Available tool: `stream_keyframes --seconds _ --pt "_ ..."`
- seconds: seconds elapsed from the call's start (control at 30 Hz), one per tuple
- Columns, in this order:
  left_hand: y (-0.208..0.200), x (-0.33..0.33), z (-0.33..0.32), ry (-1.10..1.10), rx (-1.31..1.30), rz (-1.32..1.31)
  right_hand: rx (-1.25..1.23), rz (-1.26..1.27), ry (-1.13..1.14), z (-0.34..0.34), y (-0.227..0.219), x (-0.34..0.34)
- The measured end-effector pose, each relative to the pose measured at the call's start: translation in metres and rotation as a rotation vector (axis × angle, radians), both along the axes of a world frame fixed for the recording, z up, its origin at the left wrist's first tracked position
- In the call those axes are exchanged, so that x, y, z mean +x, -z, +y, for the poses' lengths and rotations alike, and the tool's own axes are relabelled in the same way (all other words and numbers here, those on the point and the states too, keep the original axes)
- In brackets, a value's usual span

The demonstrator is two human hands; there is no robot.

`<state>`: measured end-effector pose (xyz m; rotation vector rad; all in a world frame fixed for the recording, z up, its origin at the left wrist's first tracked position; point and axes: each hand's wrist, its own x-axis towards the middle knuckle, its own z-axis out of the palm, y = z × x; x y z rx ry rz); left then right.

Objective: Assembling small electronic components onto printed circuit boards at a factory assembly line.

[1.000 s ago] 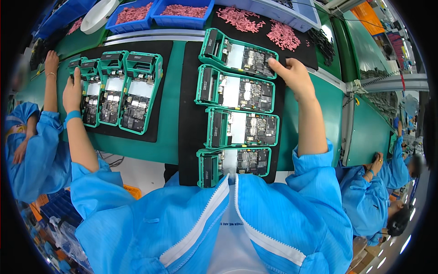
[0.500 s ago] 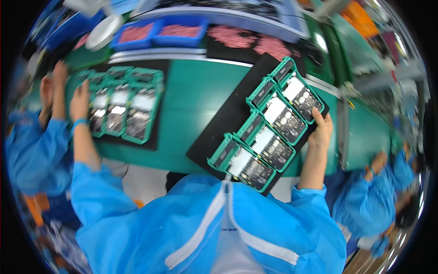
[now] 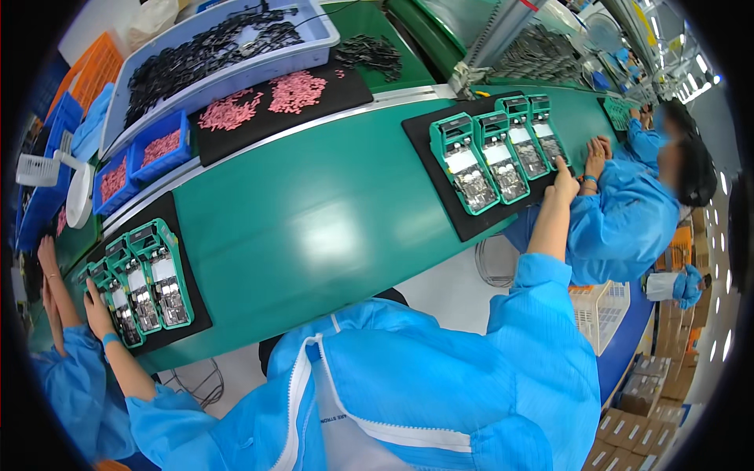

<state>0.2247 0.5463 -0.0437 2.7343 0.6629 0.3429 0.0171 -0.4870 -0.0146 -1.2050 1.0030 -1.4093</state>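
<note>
My right hand is at the right end of a black mat, a finger on top at the lower end of the last frame and the other fingers partly hidden. Several green frames stand side by side on this mat, each holding a circuit board with a white patch. At the far left, my left hand rests with extended fingers against the outer side of a second row of green frames. That row sits on another black mat and holds similar boards.
Behind the green worktop are blue bins of pink pieces, pink piles on a dark mat, and a large tray of black parts. Co-workers sit close on both sides; the right one's hands are near my right hand.
My right hand has moved right with the mat and its frames, now level on the worktop beside the right co-worker. My view has turned right; my left hand stays by the left frames.
</note>
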Motion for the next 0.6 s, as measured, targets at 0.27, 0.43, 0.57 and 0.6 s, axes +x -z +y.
stream_keyframes --seconds 0.27,0.43,0.57,0.6 --pt "-0.05 -0.086 -0.112 -0.084 -0.655 -0.197 -0.649 0.816 0.484 0.019 -0.001 0.017" --pt "-0.093 -0.171 -0.215 -0.141 -0.971 -0.077 -0.623 0.217 -0.314 0.144 -0.072 0.047" --pt "-0.097 -0.239 -0.236 -0.039 -1.322 0.096 -0.557 0.078 -0.952 0.246 -0.082 0.091" --pt "-0.092 -0.252 -0.243 -0.008 -1.426 0.15 -0.563 0.2 -1.066 0.267 -0.081 0.101"
